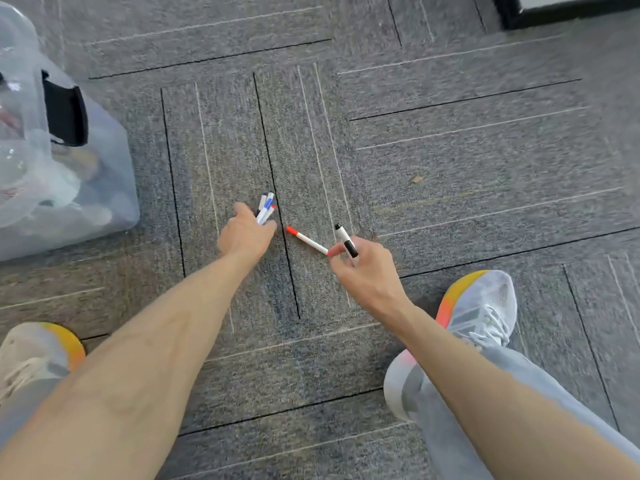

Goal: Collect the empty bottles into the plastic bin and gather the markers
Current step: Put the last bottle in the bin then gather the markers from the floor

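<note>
My left hand is closed around a bundle of markers whose blue, red and black ends stick out past the fingers. My right hand grips a black-capped marker and a red-capped marker; the red one points left toward my left hand, just above the grey carpet. The clear plastic bin stands at the left edge with several clear bottles showing dimly through its wall.
The bin has a black handle clip on its near side. My two shoes flank the hands on the grey carpet tiles. A dark-framed object sits at the top right corner.
</note>
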A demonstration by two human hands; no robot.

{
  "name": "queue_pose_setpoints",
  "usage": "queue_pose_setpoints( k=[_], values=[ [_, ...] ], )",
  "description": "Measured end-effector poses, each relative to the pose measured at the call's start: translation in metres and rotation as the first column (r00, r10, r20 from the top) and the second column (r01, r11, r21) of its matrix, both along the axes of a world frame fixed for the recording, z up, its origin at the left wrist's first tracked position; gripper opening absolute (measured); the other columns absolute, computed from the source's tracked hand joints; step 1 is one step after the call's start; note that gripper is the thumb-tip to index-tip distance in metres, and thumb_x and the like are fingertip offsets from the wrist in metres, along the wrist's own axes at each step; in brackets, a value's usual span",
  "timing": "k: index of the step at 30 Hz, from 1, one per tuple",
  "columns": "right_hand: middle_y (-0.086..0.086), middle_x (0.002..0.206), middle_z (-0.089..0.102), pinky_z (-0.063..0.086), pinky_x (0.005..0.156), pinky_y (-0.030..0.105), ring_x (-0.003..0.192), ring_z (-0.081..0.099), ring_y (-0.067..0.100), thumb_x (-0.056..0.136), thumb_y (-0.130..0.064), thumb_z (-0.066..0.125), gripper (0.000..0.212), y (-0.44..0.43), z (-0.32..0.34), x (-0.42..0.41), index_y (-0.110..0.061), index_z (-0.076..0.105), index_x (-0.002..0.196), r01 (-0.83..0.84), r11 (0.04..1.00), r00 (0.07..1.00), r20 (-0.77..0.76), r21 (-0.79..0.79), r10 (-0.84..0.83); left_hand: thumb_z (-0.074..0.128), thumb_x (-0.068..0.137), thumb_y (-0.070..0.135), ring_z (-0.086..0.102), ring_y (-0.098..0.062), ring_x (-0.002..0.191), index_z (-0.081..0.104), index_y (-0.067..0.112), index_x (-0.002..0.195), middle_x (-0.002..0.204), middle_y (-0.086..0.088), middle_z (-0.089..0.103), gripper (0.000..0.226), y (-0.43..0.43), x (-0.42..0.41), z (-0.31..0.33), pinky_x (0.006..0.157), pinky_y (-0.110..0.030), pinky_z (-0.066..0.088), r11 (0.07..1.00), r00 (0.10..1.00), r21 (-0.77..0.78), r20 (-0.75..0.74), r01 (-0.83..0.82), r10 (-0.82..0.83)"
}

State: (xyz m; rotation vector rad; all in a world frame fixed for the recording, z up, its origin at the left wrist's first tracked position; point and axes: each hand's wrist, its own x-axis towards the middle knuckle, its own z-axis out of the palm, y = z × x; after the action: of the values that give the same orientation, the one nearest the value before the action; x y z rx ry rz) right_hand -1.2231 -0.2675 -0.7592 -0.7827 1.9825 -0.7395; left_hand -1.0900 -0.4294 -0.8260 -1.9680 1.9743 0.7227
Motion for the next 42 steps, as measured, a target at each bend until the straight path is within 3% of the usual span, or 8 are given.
queue_pose_setpoints(
  k=[6,11,16,19,24,30,34,42],
  values=[
    [-0.003,0.06,0.06,0.038,0.043,0.026,0.044,0.046,0.011,0.093,-0.024,0.055,0.014,-0.002,-0.006,0.01,-0.015,0.065,0.094,-0.072,0.996,0.996,-0.041,0.046,0.074,0.047,0.094,0.042,0.063,-0.036,0.099,0.059,0.007,0.11,0.108,-0.016,0.066,0.04,-0.01,0.005,0.016,0.071,-0.035,0.042,0.968,0.965,0.007,0.072,0.252,-0.252],
    [-0.002,0.066,0.061,0.046,0.05,0.027,0.055,0.057,0.018,0.094,-0.032,0.048,0.019,-0.031,-0.008,0.016,-0.016,0.055,0.085,-0.205,0.957,0.905,-0.332,0.207,0.266,0.046,0.094,0.048,0.06,-0.03,0.068,0.057,0.014,0.075,0.071,-0.007,0.062,0.041,0.0,0.016,0.051,0.055,-0.031,0.041,0.995,0.973,-0.011,-0.208,0.097,-0.097],
    [0.005,0.083,0.063,0.042,0.063,0.031,0.075,0.062,0.028,0.09,-0.034,0.056,0.026,-0.069,-0.026,0.027,-0.013,0.055,0.103,-0.212,0.918,0.835,-0.426,0.334,0.348,0.057,0.093,0.032,0.036,-0.01,0.042,0.035,0.021,0.051,0.045,0.008,0.04,0.048,0.015,0.052,0.102,0.045,-0.026,0.03,0.999,0.856,0.005,-0.515,-0.045,0.041],
    [0.013,0.099,0.068,0.04,0.067,0.035,0.092,0.066,0.033,0.089,-0.035,0.056,0.033,-0.074,-0.046,0.037,-0.01,0.048,0.108,-0.253,0.864,0.77,-0.451,0.435,0.452,0.059,0.09,0.024,0.03,-0.008,0.038,0.03,0.02,0.05,0.041,0.011,0.032,0.05,0.016,0.082,0.108,0.043,-0.02,0.025,0.992,0.809,0.056,-0.575,-0.113,0.125],
    [0.012,0.097,0.068,0.039,0.062,0.034,0.082,0.063,0.031,0.094,-0.043,0.049,0.035,-0.08,-0.046,0.045,-0.009,0.049,0.104,-0.3,0.799,0.703,-0.446,0.521,0.554,0.059,0.091,0.022,0.031,-0.008,0.04,0.032,0.021,0.05,0.044,0.009,0.036,0.05,0.019,0.122,0.104,0.05,-0.028,0.027,0.987,0.817,0.109,-0.554,-0.118,0.159],
    [0.002,0.061,0.054,0.037,0.05,0.031,0.048,0.044,0.017,0.097,-0.034,0.041,0.032,-0.083,0.048,0.08,-0.016,0.044,0.071,-0.406,0.887,0.856,-0.249,0.221,0.453,0.058,0.092,0.031,0.037,-0.011,0.043,0.036,0.022,0.051,0.046,0.008,0.042,0.048,0.025,0.14,0.146,0.049,-0.027,0.03,0.99,0.841,0.115,-0.523,-0.086,0.134],
    [0.004,0.062,0.065,0.039,0.051,0.027,0.049,0.045,0.011,0.097,-0.031,0.04,0.029,-0.077,0.148,0.11,-0.017,0.045,0.072,-0.343,0.937,0.939,-0.056,-0.072,0.339,0.051,0.093,0.043,0.046,-0.019,0.052,0.038,0.02,0.053,0.052,0.003,0.049,0.048,0.036,0.148,0.214,0.054,-0.032,0.035,0.996,0.897,0.061,-0.441,0.062,-0.028],
    [0.005,0.068,0.056,0.039,0.051,0.028,0.054,0.046,0.014,0.099,-0.03,0.038,0.027,-0.054,0.328,0.169,-0.017,0.039,0.076,-0.36,0.9,0.93,-0.011,-0.248,0.369,0.05,0.094,0.038,0.049,-0.023,0.056,0.043,0.018,0.054,0.055,-0.001,0.051,0.045,0.062,0.191,0.392,0.057,-0.033,0.035,0.986,0.824,-0.075,-0.561,-0.149,0.081]
  ],
)
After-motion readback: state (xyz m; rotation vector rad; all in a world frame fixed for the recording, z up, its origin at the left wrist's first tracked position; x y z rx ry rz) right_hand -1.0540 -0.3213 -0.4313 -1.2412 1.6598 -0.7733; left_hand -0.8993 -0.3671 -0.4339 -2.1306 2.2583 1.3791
